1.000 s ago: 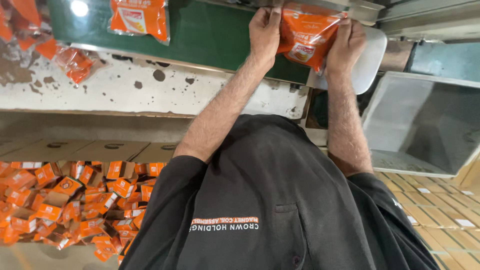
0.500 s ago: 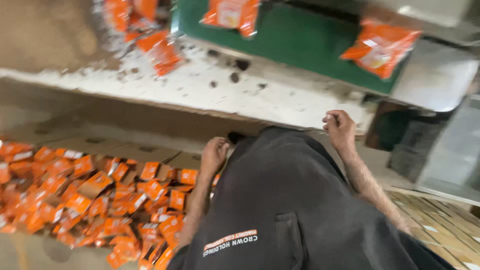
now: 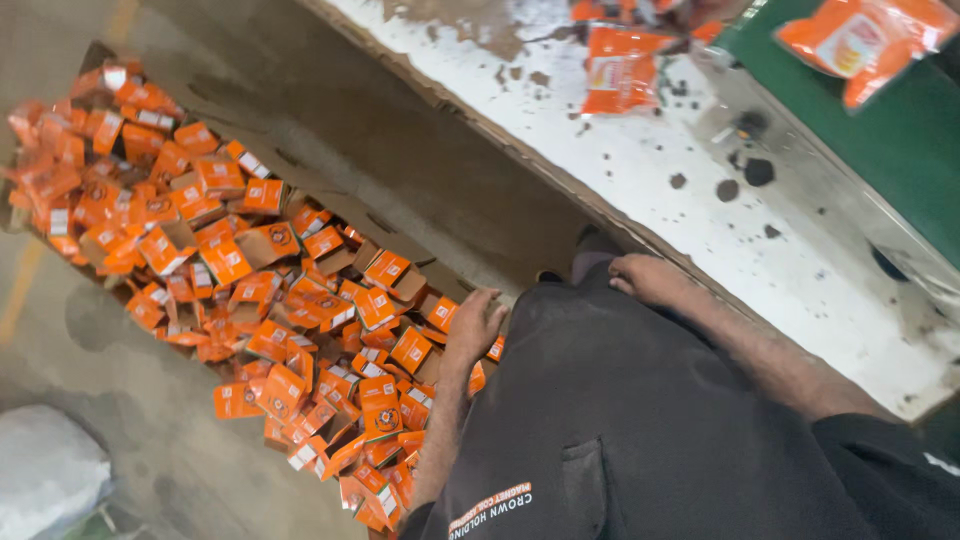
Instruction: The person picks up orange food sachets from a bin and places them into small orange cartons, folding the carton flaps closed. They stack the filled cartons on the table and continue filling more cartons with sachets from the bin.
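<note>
My left hand hangs low beside my dark shirt. Its fingers are loosely apart and empty, just above the near edge of a big heap of small orange cartons on the floor. My right hand rests empty against the shirt, close under the edge of a stained white machine ledge. An orange packet lies on that ledge at the top. Another orange packet sits on the green belt at the top right.
The carton heap spreads from the upper left to my left leg over a grey concrete floor. A pale grey sack lies at the bottom left. The white ledge runs diagonally along the right, with the belt behind it.
Both hands have let go of the orange packet on the belt and dropped to my sides. My view has swung down and left onto the carton heap.
</note>
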Motion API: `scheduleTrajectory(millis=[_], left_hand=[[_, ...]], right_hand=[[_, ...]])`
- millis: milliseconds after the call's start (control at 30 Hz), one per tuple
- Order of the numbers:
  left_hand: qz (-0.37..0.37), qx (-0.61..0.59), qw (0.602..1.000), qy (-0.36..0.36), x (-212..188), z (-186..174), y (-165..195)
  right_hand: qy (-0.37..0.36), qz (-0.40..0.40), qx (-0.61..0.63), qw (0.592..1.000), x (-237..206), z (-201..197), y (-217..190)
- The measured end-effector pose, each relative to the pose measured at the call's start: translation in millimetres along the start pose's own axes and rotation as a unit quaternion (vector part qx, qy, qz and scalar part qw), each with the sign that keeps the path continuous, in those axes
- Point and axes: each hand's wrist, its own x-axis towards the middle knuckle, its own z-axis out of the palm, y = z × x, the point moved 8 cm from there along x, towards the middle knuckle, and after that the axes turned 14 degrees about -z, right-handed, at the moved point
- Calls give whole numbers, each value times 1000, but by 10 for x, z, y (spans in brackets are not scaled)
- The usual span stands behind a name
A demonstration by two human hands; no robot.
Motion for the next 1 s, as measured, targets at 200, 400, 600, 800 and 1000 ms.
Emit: scheduleTrajectory(millis=[200,400,600,800,1000], left_hand=[[-81,-49,996,7,539,-104,-435],[-111,-81,990,39,1240,-769,-695],[-156,25,984,80,1800,-1642,-575],[-162,28,986,-24,2601,-1786,-234],[-4,69,994,-83,3955,-2027,274]], right_hand=[[11,40,14,999,945,-633,240],[42,-11,-4,999,2223,-1334,337],[82,-82,-14,993,3260,-2017,343],[104,20,121,987,3625,-2229,680],[214,86,222,947,3458,-2096,920]])
